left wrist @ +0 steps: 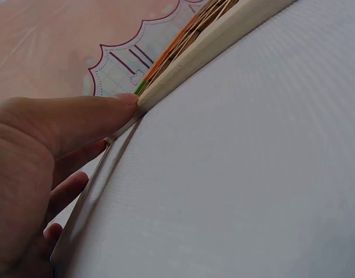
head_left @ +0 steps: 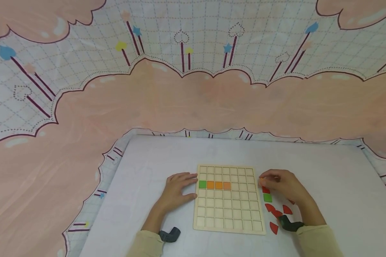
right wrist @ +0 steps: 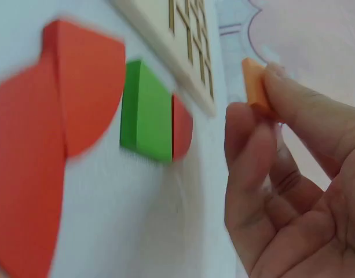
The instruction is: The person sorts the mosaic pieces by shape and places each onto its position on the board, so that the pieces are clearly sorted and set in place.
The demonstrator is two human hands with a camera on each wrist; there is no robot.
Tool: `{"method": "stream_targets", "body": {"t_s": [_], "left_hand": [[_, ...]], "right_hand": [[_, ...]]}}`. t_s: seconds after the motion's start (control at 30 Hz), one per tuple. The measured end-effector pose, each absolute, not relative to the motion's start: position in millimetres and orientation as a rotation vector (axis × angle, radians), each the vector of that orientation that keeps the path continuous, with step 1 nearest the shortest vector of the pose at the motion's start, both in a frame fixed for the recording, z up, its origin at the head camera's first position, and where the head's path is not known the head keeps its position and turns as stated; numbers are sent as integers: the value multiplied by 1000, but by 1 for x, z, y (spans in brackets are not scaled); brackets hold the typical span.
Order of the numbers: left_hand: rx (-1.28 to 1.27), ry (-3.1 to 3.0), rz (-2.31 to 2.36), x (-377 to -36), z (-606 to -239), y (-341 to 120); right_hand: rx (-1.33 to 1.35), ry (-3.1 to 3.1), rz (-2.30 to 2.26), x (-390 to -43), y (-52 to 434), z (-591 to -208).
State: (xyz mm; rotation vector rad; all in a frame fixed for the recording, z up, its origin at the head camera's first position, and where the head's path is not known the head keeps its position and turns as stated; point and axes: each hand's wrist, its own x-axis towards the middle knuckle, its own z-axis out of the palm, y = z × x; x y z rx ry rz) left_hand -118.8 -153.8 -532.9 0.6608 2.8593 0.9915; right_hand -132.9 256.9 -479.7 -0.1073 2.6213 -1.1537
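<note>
My right hand (head_left: 283, 184) sits just right of the wooden grid board (head_left: 229, 198), lower centre of the head view, pinching an orange tile (right wrist: 255, 87) between thumb and fingertips — clear in the right wrist view, tile held off the table, near the board's edge. My left hand (head_left: 178, 189) lies flat at the board's left edge, fingers straight, thumb tip (left wrist: 122, 101) pressed against the rim, steadying it. On the board: one green tile (head_left: 202, 184), then three orange tiles (head_left: 218, 185) in a row, third row down. Loose pieces right of the board: a green square (head_left: 267, 197) and red quarter-round pieces (head_left: 276, 212). Step in hand, as I judge it — carrying the orange tile to the board. Next move calls for lining it over the empty cell just right of the orange run and dropping it square into the slot.
</note>
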Motion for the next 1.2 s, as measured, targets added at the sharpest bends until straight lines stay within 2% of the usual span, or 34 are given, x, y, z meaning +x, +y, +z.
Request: {"method": "stream_targets", "body": {"t_s": [0.3, 0.47, 1.2], "left_hand": [[662, 2852, 1013, -119, -532, -154], [671, 2867, 998, -120, -533, -154], [685, 2858, 1023, -120, -534, -154]], "right_hand": [[-94, 2479, -1320, -136, 237, -482], [-181, 2451, -1388, -136, 228, -482], [-99, 2493, -1331, -144, 183, -495]]}}
